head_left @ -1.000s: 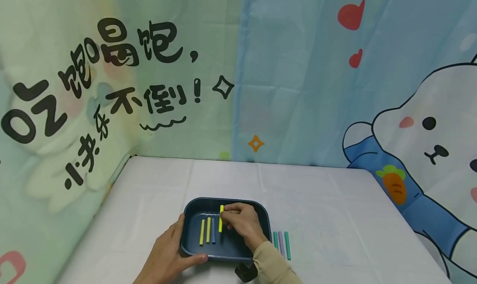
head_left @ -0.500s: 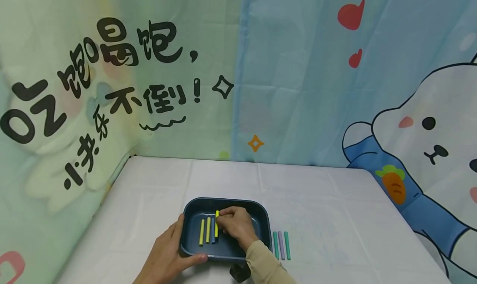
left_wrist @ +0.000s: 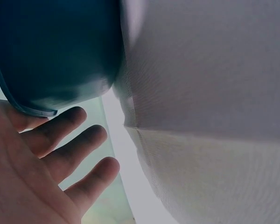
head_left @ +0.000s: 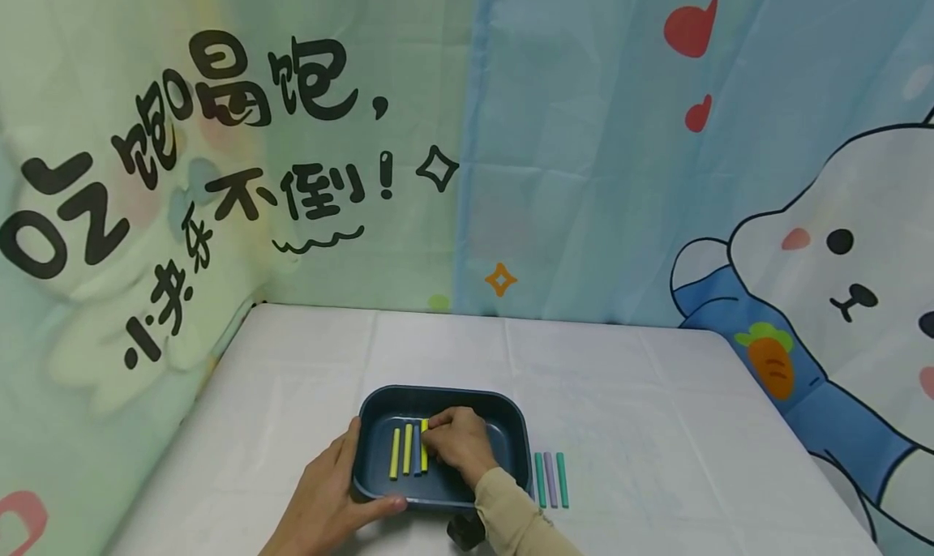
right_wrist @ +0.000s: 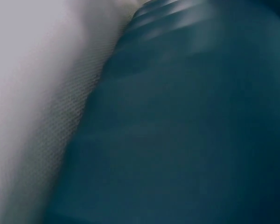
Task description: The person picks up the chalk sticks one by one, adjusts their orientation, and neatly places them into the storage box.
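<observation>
A dark blue tray (head_left: 511, 436) sits on the table in the head view. Inside it, two yellow chalk sticks (head_left: 400, 452) and a blue chalk stick (head_left: 417, 451) lie side by side. My right hand (head_left: 462, 441) reaches into the tray and pinches another yellow chalk stick (head_left: 424, 460), close beside the blue one. My left hand (head_left: 324, 479) rests against the tray's left side, its thumb along the front rim. In the left wrist view, several fingers (left_wrist: 79, 156) extend straight beside the tray wall (left_wrist: 60, 51). Only the tray's outer wall (right_wrist: 168, 116) fills the right wrist view; the hand is hidden there.
Right of the tray, two green chalk sticks and a purple chalk stick (head_left: 550, 480) lie on the white tablecloth (head_left: 657, 442). A black device (head_left: 465, 532) sits below my right wrist, in front of the tray. Printed curtains (head_left: 584, 175) rise behind the table.
My right hand has moved left and slightly toward me, bringing the yellow chalk stick next to the blue one. My left hand and the tray have stayed put.
</observation>
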A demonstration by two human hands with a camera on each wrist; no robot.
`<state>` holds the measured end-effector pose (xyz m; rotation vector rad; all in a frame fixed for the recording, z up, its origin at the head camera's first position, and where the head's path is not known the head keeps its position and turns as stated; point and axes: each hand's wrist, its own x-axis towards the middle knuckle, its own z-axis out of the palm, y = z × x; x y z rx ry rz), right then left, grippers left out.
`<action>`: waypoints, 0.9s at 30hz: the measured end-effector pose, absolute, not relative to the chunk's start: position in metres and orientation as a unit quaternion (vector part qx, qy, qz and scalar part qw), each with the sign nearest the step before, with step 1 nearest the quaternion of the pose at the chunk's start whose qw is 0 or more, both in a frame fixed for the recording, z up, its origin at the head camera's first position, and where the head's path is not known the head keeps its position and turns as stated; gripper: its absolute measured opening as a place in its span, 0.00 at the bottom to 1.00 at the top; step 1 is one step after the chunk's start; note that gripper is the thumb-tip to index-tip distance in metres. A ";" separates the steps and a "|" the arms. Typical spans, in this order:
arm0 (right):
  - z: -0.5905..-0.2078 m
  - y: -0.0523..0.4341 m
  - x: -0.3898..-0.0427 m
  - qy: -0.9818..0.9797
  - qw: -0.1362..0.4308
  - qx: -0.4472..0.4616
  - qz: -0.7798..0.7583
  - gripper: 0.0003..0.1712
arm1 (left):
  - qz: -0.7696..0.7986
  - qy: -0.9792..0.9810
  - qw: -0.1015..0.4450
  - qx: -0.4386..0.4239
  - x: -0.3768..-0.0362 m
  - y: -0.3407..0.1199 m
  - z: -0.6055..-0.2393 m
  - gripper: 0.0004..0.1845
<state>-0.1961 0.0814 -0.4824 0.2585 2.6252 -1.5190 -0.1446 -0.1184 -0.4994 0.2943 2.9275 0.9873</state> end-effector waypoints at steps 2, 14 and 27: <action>-0.484 0.081 -0.196 0.865 0.049 0.087 -0.492 0.09 | 0.316 0.944 0.021 0.093 -0.145 -0.118 -0.499 0.70; -0.486 0.079 -0.196 0.869 0.048 0.099 -0.482 0.08 | 0.308 0.947 0.028 0.086 -0.145 -0.115 -0.499 0.71; -0.466 0.095 -0.185 0.858 0.041 0.037 -0.511 0.17 | 0.316 0.944 0.024 0.092 -0.144 -0.116 -0.497 0.70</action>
